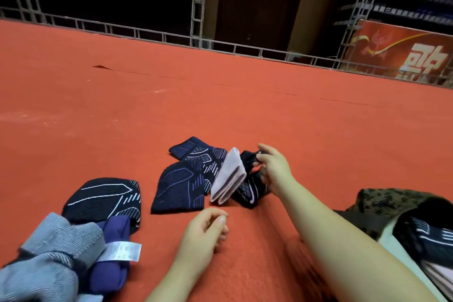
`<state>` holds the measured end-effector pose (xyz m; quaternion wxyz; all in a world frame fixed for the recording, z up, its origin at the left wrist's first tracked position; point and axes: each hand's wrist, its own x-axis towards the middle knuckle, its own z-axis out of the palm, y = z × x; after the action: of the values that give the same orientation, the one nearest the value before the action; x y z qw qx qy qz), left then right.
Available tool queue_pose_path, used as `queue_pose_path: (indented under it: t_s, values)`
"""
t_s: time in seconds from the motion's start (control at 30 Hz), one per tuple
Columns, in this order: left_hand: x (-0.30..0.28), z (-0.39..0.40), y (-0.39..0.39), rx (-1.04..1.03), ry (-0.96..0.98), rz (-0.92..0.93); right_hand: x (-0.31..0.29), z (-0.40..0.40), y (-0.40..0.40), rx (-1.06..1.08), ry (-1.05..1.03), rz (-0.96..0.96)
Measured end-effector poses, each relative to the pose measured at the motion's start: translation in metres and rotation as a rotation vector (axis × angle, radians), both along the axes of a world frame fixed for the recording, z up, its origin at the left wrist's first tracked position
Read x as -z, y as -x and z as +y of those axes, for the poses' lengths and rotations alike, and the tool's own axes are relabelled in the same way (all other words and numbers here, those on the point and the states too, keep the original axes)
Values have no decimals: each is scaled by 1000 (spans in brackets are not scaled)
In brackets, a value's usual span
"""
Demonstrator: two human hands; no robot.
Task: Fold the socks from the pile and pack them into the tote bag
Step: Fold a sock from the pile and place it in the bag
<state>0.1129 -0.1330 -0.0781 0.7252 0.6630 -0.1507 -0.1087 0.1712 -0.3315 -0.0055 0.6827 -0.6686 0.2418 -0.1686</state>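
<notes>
Left hand point(204, 233) nearest, loosely curled, holding nothing. Right hand point(274, 167) further out, pinching a black patterned knit sock point(252, 191) in the pile on the red carpet floor point(220, 105). Risk: lifting may snag the folded pale lilac sock point(229, 176) leaning on it. Dark camouflage tote bag point(382, 203) at right already holds folded socks.

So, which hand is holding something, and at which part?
The right hand pinches the black patterned sock at its far end, near the folded pale sock. The left hand holds nothing.
</notes>
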Motion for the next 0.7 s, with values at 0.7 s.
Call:
queue_pose_path:
  t_s: [0.7]
  values:
    - [-106,6,-2,-220,170,-312,-84,62,109,-325,-77,-371]
